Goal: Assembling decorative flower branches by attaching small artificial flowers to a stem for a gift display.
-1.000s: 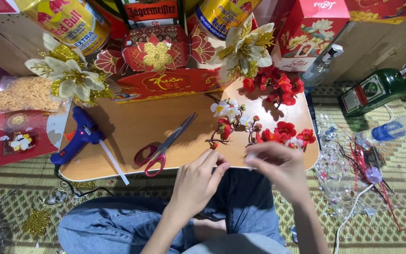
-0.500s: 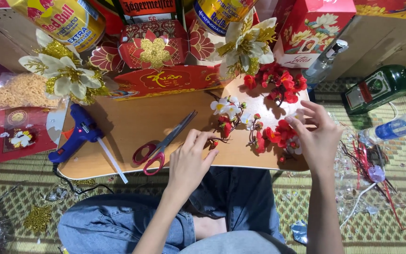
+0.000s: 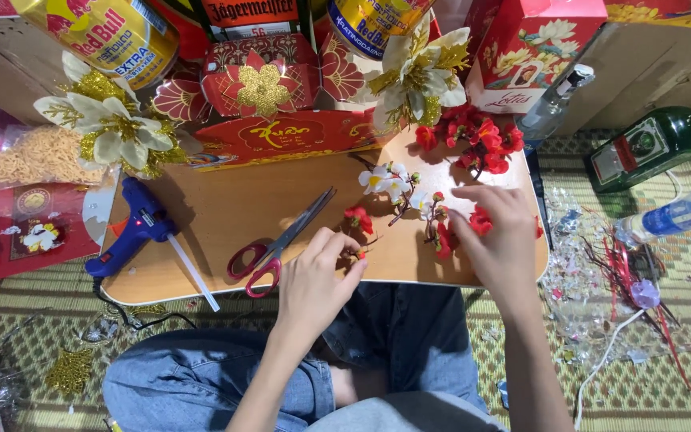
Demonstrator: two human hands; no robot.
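Observation:
My left hand rests at the front edge of the small wooden table. Its fingertips pinch a tiny red flower sprig. My right hand lies over a bunch of red artificial blossoms on the table's right side. Its fingers curl around one red bloom. Between the hands lies a twig with white flowers and red buds. A larger cluster of red flowers sits at the table's far right corner.
Red-handled scissors and a blue glue gun with its glue stick lie on the table's left. Red gift boxes, cans and big white-gold flowers crowd the back. A green bottle, a plastic bottle and red ribbon scraps lie on the mat to the right.
My right hand swung out to the table's right edge, then came back down onto the red blossoms. My left hand slid a little right along the front edge with the sprig.

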